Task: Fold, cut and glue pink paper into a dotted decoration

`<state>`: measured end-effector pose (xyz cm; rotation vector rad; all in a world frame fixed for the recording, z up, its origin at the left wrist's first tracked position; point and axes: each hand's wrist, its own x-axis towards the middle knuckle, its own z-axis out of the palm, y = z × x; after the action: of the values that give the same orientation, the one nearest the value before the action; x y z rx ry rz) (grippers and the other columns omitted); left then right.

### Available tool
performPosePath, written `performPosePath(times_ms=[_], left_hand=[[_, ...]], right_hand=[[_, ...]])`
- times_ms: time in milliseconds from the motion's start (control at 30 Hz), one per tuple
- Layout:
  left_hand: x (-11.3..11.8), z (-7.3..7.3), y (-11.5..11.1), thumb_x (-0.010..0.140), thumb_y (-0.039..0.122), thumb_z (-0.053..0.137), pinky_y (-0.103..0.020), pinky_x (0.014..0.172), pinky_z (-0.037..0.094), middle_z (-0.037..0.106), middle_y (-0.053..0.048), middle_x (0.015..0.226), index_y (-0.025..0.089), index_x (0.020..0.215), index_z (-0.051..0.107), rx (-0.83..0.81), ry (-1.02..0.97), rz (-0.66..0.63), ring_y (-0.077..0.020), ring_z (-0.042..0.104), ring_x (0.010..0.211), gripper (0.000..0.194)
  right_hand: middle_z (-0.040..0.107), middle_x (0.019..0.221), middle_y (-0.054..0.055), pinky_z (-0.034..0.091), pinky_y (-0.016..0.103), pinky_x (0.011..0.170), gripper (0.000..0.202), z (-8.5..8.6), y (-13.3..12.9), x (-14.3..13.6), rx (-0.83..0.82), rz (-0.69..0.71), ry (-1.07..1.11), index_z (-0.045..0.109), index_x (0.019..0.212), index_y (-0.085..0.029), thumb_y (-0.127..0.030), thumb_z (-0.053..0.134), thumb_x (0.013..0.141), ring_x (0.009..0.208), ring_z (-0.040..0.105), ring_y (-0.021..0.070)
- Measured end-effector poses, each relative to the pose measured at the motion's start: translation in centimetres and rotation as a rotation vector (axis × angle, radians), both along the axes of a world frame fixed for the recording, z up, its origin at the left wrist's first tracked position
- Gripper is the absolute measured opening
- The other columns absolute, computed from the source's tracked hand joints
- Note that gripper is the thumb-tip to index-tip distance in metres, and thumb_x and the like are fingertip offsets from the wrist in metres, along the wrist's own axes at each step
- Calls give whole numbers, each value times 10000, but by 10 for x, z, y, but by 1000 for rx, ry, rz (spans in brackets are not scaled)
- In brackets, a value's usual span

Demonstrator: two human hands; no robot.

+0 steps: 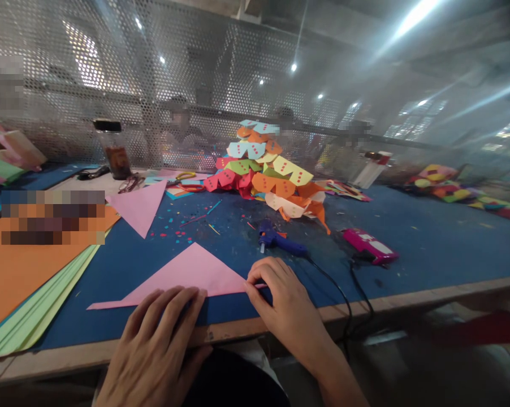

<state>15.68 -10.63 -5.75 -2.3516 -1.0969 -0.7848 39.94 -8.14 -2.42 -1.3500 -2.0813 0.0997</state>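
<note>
Perforated metal makes up the screen [221, 68] behind a long blue tabletop [441, 243]. At the left lie broad orange sheets [26, 277] over fanned green ones [43, 308]; farther back, mid-table, stands a heap of cut, dotted paper pieces [276, 183], which look finished. The left hand [153, 333] rests with fingers extended and slightly apart on the lower edge of a pink paper triangle [191, 271], pressing rather than gripping. The right hand [284, 288] pinches that triangle's right corner between thumb and forefinger. The paper lies flat near the table's front edge. Its shape and the thin tail past its left corner seem done; the right end looks to be the part being worked. Beyond it, a second pink triangle [142, 206] shows no such tail, so that working is probably yet to be done there. A blue glue gun [280, 240] and a magenta device [371, 247] lie unheld, near small scraps [177, 233]. Pixelation covers part of the orange sheets, the cords [331, 281] run out of sight below the table edge, the left fingers hide part of the triangle's base, and whether any glue is on it I cannot tell
</note>
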Motion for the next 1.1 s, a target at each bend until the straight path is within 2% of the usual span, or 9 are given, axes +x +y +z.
performPosePath(times_ms=[400, 633, 1100], left_hand=[[0, 1, -1, 1043, 341, 433, -445, 1026, 363, 707, -121, 1229, 79, 1366, 570, 8, 15, -23, -276, 593, 1140, 438], [1, 3, 0, 1046, 316, 426, -437, 1024, 367, 708, -99, 1227, 120, 1376, 572, 6, 5, -21, -266, 584, 1143, 411], [3, 3, 0, 1043, 296, 420, -439, 1015, 380, 706, -102, 1221, 110, 1363, 581, 14, 15, -20, -271, 589, 1136, 404]], right_hand=[[610, 930, 24, 448, 391, 804, 191, 2, -1, -1, 0, -5, -6, 521, 879, -222, -53, 598, 923, 890, 561, 224], [613, 927, 23, 445, 376, 802, 186, 1, 0, -1, 9, -2, -3, 522, 876, -224, -62, 596, 928, 888, 566, 222], [610, 929, 19, 442, 375, 801, 174, 0, 0, 0, 15, -4, -9, 528, 881, -219, -68, 603, 927, 888, 558, 215]])
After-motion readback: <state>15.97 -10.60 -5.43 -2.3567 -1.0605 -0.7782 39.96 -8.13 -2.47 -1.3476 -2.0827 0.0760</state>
